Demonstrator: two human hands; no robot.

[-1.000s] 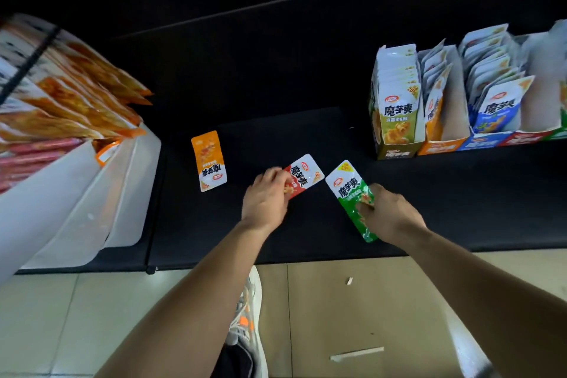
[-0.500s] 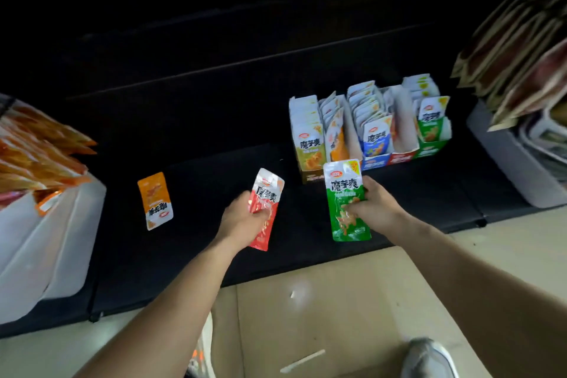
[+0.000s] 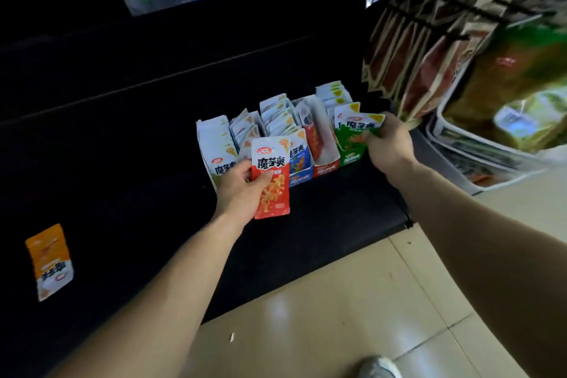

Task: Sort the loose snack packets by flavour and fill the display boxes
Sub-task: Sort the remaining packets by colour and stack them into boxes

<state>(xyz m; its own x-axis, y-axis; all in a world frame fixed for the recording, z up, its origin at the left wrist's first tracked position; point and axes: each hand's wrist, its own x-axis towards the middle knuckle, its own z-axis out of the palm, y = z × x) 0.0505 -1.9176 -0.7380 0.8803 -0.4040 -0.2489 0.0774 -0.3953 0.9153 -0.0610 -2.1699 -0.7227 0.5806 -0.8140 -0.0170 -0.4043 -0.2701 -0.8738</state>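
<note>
Both packets have travelled from the open middle of the shelf to the row of display boxes in the centre of the frame, so the picking-up is done and the filing begins. My right hand is now at the right end of the row, its fingers clamped on the green packet, which sits tilted at the mouth of the green box, just in front of the packets already standing there. It looks about to slide in, though I cannot tell whether its lower edge is inside yet. My left hand has risen too, and its thumb and fingers pinch the red packet upright in front of the blue box, not yet over its own flavour. The red box stands between the blue and the green ones and looks mostly unfilled, with one red packet leaning inside, so I judge the left hand needs a short move to the right. One orange packet lies alone on the shelf at the lower left of the frame, well apart from the boxes, and remains to be sorted.
</note>
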